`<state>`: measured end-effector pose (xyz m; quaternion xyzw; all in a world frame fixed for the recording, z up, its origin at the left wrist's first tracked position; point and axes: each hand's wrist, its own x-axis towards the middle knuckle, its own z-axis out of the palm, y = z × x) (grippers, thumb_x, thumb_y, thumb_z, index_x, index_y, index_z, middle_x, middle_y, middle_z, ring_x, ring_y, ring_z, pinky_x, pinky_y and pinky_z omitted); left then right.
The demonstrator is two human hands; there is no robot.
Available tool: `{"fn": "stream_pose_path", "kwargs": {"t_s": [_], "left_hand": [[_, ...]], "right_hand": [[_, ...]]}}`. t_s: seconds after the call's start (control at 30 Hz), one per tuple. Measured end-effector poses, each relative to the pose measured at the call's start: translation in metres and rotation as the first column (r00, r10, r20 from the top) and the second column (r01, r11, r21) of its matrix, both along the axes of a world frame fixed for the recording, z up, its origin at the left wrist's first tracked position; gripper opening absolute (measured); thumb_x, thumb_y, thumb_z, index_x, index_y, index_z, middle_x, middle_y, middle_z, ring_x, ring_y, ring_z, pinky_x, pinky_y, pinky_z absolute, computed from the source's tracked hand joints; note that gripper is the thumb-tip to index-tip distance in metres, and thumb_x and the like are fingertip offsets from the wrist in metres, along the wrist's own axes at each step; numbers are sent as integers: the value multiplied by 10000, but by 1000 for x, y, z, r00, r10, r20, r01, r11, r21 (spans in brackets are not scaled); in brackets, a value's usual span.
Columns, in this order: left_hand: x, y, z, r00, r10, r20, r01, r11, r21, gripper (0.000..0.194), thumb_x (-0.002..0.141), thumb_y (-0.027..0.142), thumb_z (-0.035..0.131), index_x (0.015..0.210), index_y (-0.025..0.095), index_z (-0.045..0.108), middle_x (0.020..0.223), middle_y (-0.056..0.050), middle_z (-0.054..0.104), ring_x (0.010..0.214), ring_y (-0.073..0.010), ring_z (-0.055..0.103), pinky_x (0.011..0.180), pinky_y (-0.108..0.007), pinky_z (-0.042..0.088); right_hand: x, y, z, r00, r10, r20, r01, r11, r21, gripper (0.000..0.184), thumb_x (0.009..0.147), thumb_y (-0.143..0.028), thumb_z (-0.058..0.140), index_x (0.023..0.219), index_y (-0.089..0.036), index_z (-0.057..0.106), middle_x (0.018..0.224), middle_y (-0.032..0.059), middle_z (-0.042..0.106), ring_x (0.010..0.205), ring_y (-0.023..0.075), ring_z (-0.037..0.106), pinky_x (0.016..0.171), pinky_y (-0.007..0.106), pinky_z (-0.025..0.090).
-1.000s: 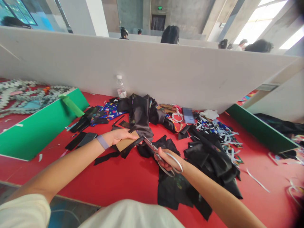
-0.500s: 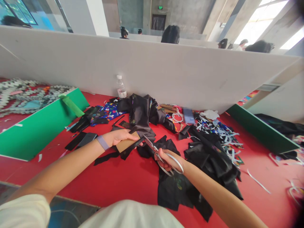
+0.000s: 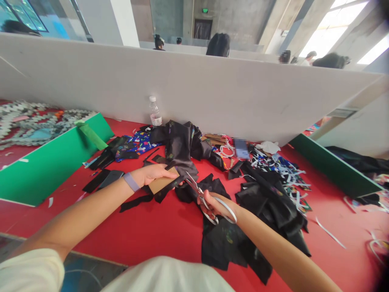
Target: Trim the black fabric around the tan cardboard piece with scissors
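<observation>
My left hand (image 3: 159, 172) is closed on a tan cardboard piece (image 3: 160, 183), with black fabric (image 3: 170, 187) lying against its edge. The thumb lies on top of the card and the fingers are mostly hidden beneath. My right hand (image 3: 211, 202) grips a pair of scissors (image 3: 197, 189) with light handles and toothed blades. The blades are parted and point at the black fabric beside the card. A larger black cloth (image 3: 180, 144) with small coloured prints runs back from the left hand. Under the right hand lie more black fabric pieces (image 3: 221, 243).
Behind stands a clear bottle (image 3: 155, 113) against the white partition (image 3: 188, 85). Green dividers (image 3: 60, 162) flank the red table (image 3: 142, 233). Black cloth (image 3: 270, 198) and a heap of scraps (image 3: 282, 166) lie at right. A dark grey block (image 3: 112, 179) sits by my left wrist.
The scissors' blades and handles have spread further apart in my right hand. My left hand and the card have barely moved.
</observation>
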<state>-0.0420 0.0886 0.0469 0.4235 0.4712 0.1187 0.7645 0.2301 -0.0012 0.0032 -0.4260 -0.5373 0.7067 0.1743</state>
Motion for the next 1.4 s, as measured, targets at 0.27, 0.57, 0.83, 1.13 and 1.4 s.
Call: {"fn": "stream_pose_path", "kwargs": {"t_s": [0.27,0.57,0.83,1.13,1.4], "left_hand": [[8,-3,7,997,-41,72,42,999,-13,313,679,303,798,921,115,734,879,-118,752,685,-191,698,661,-275,548],[17,-10,19,996,-22,86,23,1000,-21,249,681,262,786,872,118,719,808,-103,752,667,-194,697,638,-279,551],[13,-10,17,995,-44,91,44,999,7,314,685,298,784,921,104,711,865,-115,747,687,-200,696,653,-295,544],[12,-9,14,993,-50,110,53,998,-29,293,689,283,786,912,106,718,868,-118,749,696,-193,698,663,-286,547],[14,-9,15,994,-58,98,60,998,-25,278,704,278,769,915,105,716,869,-115,751,694,-193,698,661,-280,537]], "right_hand": [[-7,0,5,999,-23,-48,19,997,-81,783,640,-905,376,899,-179,518,651,-16,509,519,106,437,504,255,355],[-12,-1,3,988,-62,-144,47,993,-109,774,648,-894,399,914,-173,496,687,-15,517,576,104,443,561,250,364],[-12,0,-3,981,-32,-189,22,998,-54,715,709,-867,370,884,-182,474,584,-62,416,469,74,312,476,227,292],[-9,-1,6,982,-35,-187,8,990,-143,671,750,-841,336,843,-186,451,565,-68,349,491,68,222,456,211,190],[-8,-2,8,979,-46,-201,12,986,-166,647,780,-822,329,829,-188,447,552,-77,303,480,59,161,430,197,118]]}}
